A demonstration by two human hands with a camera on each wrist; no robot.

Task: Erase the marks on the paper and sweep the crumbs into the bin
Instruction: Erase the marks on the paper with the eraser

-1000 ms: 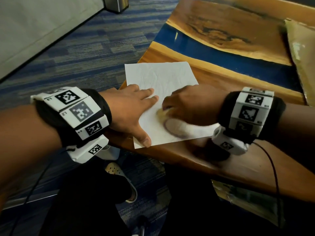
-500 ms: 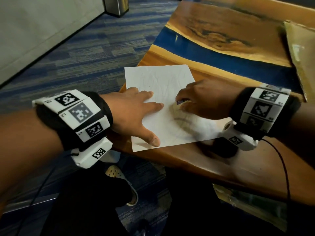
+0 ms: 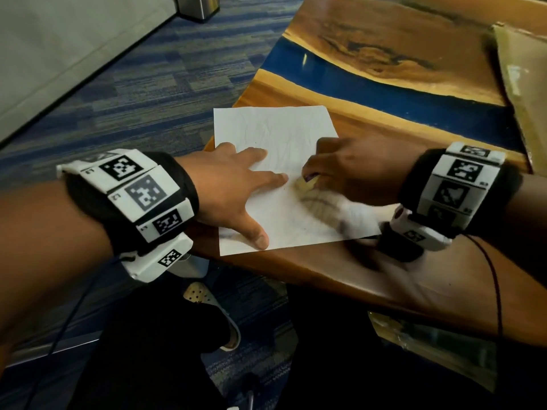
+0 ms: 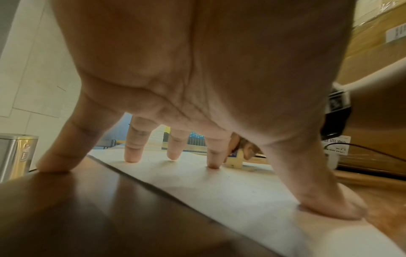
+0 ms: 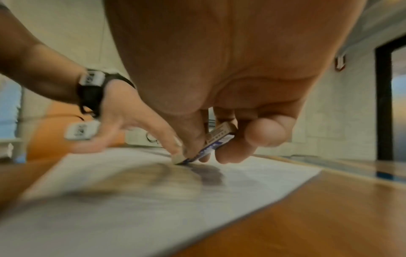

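Note:
A white sheet of paper (image 3: 275, 134) with faint pencil marks lies at the near corner of the wooden table (image 3: 325, 279). My left hand (image 3: 236, 187) lies flat on the sheet's left part, fingers spread and straight, pressing it down; its fingertips (image 4: 131, 158) touch the paper (image 4: 219, 191). My right hand (image 3: 349, 170) pinches a small eraser (image 3: 307, 180) in a blue sleeve and holds its tip on the paper's middle, right beside the left fingertips. In the right wrist view the eraser (image 5: 211, 144) touches the paper (image 5: 153, 200) at a blurred grey smudge.
The table has a blue resin stripe (image 3: 384, 84) across it. A cardboard box (image 3: 524, 93) stands at the far right. A metal bin (image 3: 196, 5) stands on the carpet at the far left, also seen as the bin (image 4: 15, 154) in the left wrist view. My shoe (image 3: 213, 312) shows below the table's edge.
My right hand with the eraser has rubbed back and forth: it went from the sheet's near part up towards the far part, then back to the middle. The left hand kept pressing the paper.

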